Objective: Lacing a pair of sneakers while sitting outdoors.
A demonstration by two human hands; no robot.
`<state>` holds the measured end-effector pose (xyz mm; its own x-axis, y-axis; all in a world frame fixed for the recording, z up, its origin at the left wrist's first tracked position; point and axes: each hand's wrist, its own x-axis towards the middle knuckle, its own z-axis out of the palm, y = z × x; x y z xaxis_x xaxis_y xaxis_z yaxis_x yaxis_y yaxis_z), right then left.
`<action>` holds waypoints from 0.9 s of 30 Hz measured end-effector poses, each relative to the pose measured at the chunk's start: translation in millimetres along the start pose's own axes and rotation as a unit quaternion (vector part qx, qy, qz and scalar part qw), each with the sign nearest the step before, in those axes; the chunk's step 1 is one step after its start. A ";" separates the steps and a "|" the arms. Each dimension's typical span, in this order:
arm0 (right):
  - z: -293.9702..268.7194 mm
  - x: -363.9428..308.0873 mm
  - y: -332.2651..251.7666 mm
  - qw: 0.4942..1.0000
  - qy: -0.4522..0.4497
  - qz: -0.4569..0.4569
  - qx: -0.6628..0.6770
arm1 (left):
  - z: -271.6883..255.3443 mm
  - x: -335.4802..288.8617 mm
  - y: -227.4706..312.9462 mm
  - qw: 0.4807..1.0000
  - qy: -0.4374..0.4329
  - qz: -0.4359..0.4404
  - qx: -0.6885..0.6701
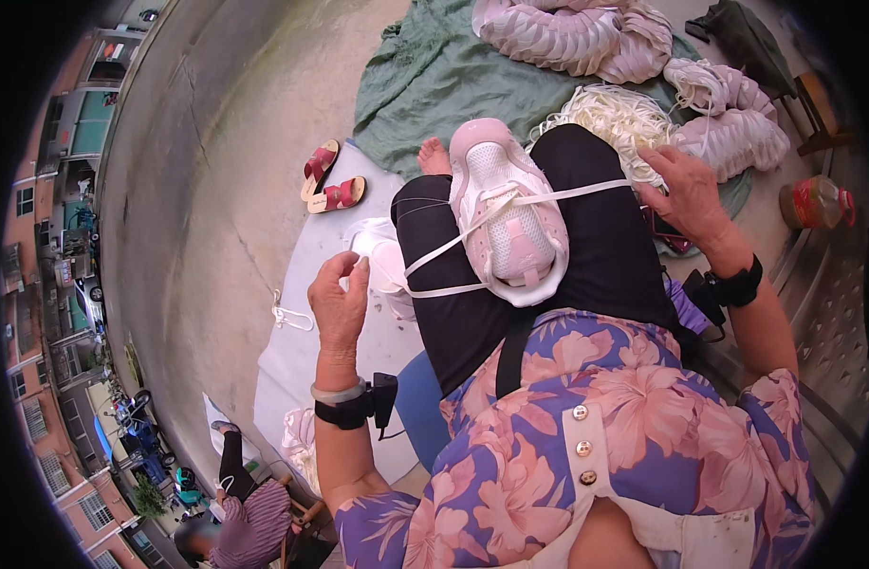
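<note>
A pink-and-white sneaker upper (466, 180) rests across my lap, toe pointing away from me, between my black-trousered thighs. White shoelace (586, 191) is threaded through its eyelets, with one end stretched right over my thigh toward my right hand (686, 194). That hand hovers beside my right knee, thumb and fingers apart, near the lace end. Loose lace also runs left over my other thigh. Held up to the left of the upper, my left hand (340, 296) has thumb and forefinger pinched together; what they hold, if anything, is too small to make out.
Nested rolls of pink-and-white uppers (572, 40) and a heap of cream laces (610, 119) lie on a green cloth (434, 81). Red sandals (338, 194) stand left of it. A capped plastic jar (814, 203) is at right. Another person (249, 522) sits lower left.
</note>
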<state>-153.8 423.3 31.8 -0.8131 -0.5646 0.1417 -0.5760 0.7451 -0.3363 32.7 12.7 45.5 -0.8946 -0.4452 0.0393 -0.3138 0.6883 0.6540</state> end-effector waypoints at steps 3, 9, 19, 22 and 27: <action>15.5 23.2 -41.6 0.980 0.109 -0.147 0.076 | 49.1 11.9 58.1 0.978 -0.020 0.205 -0.013; 45.1 37.1 -75.0 0.967 0.007 -0.224 0.123 | 91.7 22.0 94.9 0.952 -0.066 0.298 0.031; 42.5 32.0 -90.9 0.952 -0.071 -0.109 0.276 | 89.7 40.9 121.3 0.968 -0.200 0.148 -0.009; 41.4 31.3 -96.3 0.959 -0.083 -0.103 0.251 | 92.5 40.5 124.9 0.963 -0.233 0.129 0.032; 42.8 28.8 -98.0 0.963 -0.076 -0.091 0.241 | 101.7 36.5 125.0 0.943 -0.124 0.277 0.140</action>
<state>-117.2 318.8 29.1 -0.6591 -0.7436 0.1128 -0.5723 0.3985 -0.7167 -71.5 140.7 51.8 -0.9818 0.1502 0.1164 0.1825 0.9157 0.3581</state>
